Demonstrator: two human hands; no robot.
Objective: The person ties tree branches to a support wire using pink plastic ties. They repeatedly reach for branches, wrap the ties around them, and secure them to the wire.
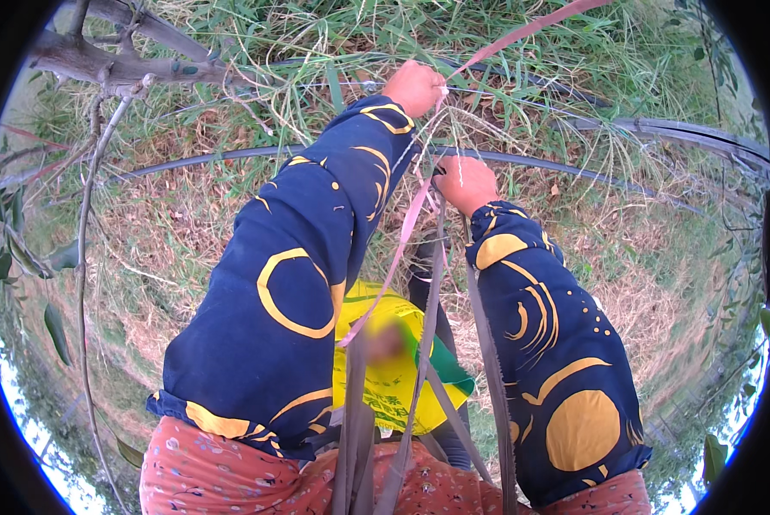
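My left hand (pixel 414 89) is closed, with its fingertips pinching a pink flat strap (pixel 526 35) at a thin wire (pixel 507 98). From there the strap runs up to the right. A lower pink strip (pixel 403 248) hangs between my forearms. My right hand (pixel 467 185) is nearer to me, its fingers curled around a small dark thing (pixel 439 171) that is mostly hidden. Long grey-brown strips (pixel 488 341) hang below it towards my waist. Dry grass seed heads (pixel 459 122) stick up between the two hands.
A bare grey branch (pixel 134 67) reaches in from the upper left, with a thin hanging twig (pixel 84 244). A dark hose (pixel 230 154) crosses behind my hands. Below hangs a yellow plastic sheet (pixel 385 393) bearing writing. Grass (pixel 262 38) covers the ground.
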